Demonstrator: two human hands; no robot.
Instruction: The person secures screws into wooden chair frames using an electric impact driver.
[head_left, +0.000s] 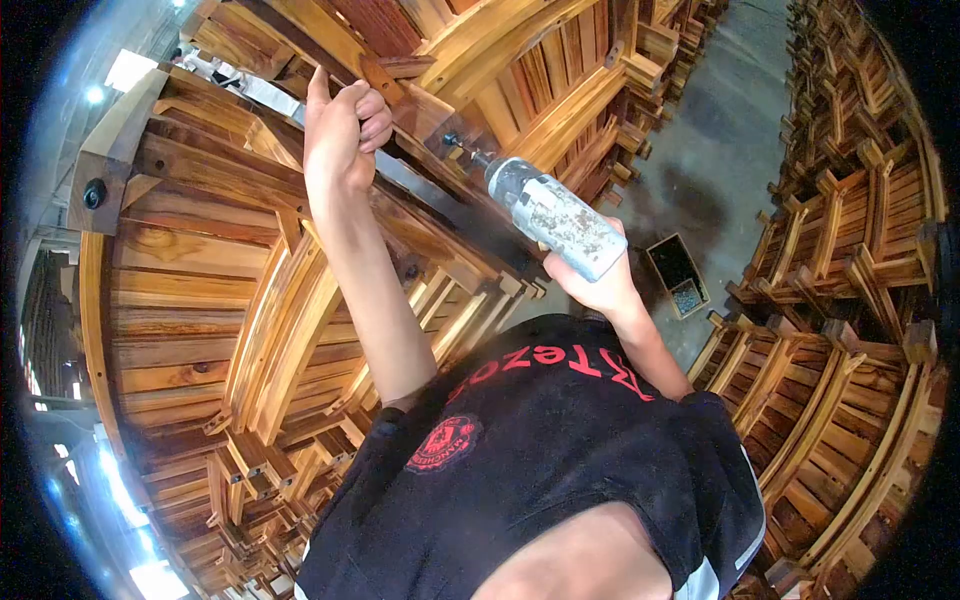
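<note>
The scuffed, pale cylindrical power tool (560, 215) lay in the right hand's (597, 282) grasp, its long axis slanting up and left towards a dark fastener (450, 138) at the smooth, grained wooden frame (420, 113). The left hand (345, 130), nearer that fastener, had curled fingers and one digit raised; whether it gripped anything was unclear.

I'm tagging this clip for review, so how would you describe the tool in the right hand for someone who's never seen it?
Start at the black shirt filling the lower middle, then follow the right arm up to the right hand. It holds the drill-like tool, narrow tip pointing up and left. Its pale, speckled, rounded body stands out from the brown wooden furniture around it.
</note>
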